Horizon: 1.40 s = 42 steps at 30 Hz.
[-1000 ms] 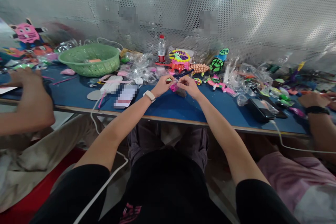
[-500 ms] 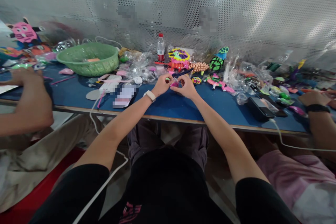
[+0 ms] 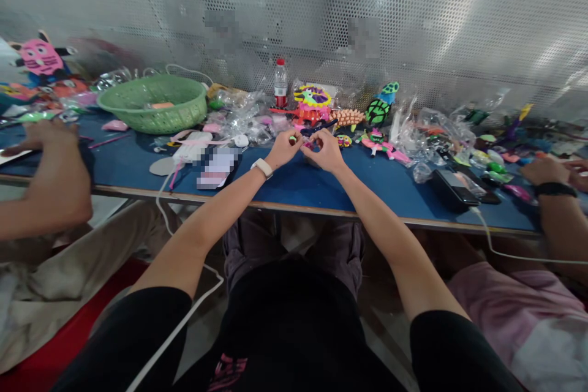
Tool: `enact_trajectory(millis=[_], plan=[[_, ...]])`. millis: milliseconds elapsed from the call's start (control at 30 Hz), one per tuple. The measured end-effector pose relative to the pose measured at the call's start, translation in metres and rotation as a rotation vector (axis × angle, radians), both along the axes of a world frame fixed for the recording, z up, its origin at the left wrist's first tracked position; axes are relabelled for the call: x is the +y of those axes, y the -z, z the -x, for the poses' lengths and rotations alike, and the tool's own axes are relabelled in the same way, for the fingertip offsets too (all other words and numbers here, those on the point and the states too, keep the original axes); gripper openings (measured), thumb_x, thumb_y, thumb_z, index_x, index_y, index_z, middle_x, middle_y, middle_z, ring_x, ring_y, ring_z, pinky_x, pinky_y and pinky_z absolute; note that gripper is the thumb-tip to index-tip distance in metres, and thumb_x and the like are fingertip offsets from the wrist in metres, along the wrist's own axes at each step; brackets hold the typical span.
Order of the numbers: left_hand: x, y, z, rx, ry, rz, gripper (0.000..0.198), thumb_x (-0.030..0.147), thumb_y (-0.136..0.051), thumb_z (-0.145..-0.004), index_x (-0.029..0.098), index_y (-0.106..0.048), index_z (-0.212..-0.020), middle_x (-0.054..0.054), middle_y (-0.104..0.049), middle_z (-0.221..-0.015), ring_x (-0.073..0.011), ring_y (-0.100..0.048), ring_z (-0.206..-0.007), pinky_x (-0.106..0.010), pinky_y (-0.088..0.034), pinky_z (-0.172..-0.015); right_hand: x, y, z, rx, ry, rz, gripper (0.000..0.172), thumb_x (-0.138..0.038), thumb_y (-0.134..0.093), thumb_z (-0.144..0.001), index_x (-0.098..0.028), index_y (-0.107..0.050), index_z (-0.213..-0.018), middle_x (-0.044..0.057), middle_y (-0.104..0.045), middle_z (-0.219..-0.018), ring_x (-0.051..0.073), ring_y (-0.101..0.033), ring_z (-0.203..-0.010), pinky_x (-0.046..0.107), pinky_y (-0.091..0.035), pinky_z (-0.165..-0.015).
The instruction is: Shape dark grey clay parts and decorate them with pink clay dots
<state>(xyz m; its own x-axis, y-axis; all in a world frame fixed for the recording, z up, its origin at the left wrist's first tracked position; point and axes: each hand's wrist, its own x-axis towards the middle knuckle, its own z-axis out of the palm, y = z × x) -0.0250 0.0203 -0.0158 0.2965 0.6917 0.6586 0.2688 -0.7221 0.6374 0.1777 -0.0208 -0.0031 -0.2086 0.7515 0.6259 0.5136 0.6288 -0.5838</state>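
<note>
My left hand [image 3: 285, 148] and my right hand [image 3: 326, 151] meet above the middle of the blue table [image 3: 294, 187], fingertips almost touching. The left fingers are closed in a pinch, with a bit of green showing by them. Thumb and forefinger of my right hand curl together, with something pink-purple small between the hands. A dark navy strip [image 3: 323, 127] lies across just behind the fingertips. What each hand grips is too small and covered to name. Just beyond stand colourful clay-like figures: a yellow-and-purple spiky one [image 3: 313, 97], an orange-brown knobbly one [image 3: 350, 117] and a green-and-black turtle-like one [image 3: 379, 109].
A green basket [image 3: 158, 125], clear plastic bags [image 3: 250, 111] and a phone [image 3: 218, 167] lie leftward. A red-capped bottle [image 3: 280, 84] stands behind. To the right are a pink figure [image 3: 386, 148] and a black box [image 3: 454, 191]. Co-workers' arms [image 3: 57, 165] flank both sides.
My right thumb has moved up toward the left fingertips, and less of the pink piece shows between my hands. The co-workers' hands have shifted slightly.
</note>
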Motion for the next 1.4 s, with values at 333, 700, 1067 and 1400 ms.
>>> enact_trajectory(millis=[333,700,1067,1400], plan=[[-0.007,-0.004,-0.004,-0.025,0.039,0.084,0.039,0.050,-0.083,-0.100,0.023,-0.062,-0.080,-0.003,-0.067,-0.083,-0.0178,-0.058,-0.076,-0.032,-0.055,-0.074,0.006,-0.012,-0.008,0.083,-0.015,0.172,0.032,-0.028,-0.086,-0.088,-0.028,-0.056,-0.076,-0.006,-0.051,-0.071,0.018,-0.047,-0.071,0.036,-0.042,-0.074],[-0.005,-0.005,-0.007,0.008,-0.008,0.060,0.044,0.052,-0.083,-0.104,0.024,-0.060,-0.080,-0.003,-0.068,-0.081,-0.0177,-0.060,-0.072,-0.033,-0.053,-0.070,0.001,-0.009,0.007,-0.124,0.331,0.121,0.022,-0.031,-0.073,-0.102,-0.027,-0.062,-0.084,0.009,-0.077,-0.100,0.028,-0.070,-0.095,0.039,-0.053,-0.084],[0.024,-0.004,0.022,-0.018,-0.095,0.105,0.025,0.022,-0.084,-0.093,0.025,-0.059,-0.090,-0.003,-0.071,-0.095,-0.0206,-0.066,-0.085,-0.037,-0.059,-0.083,0.030,-0.047,0.043,-0.413,0.404,0.182,0.032,-0.036,-0.072,-0.112,-0.023,-0.074,-0.082,0.016,-0.087,-0.111,0.038,-0.081,-0.118,0.054,-0.058,-0.111],[0.024,-0.006,0.034,0.096,-0.116,0.008,0.041,0.034,-0.099,-0.090,0.026,-0.060,-0.085,-0.002,-0.066,-0.087,-0.0213,-0.061,-0.079,-0.037,-0.052,-0.079,0.054,-0.013,0.042,0.084,0.166,0.262,0.045,-0.040,-0.090,-0.090,-0.027,-0.060,-0.060,0.000,-0.063,-0.063,0.022,-0.065,-0.071,0.036,-0.052,-0.074]])
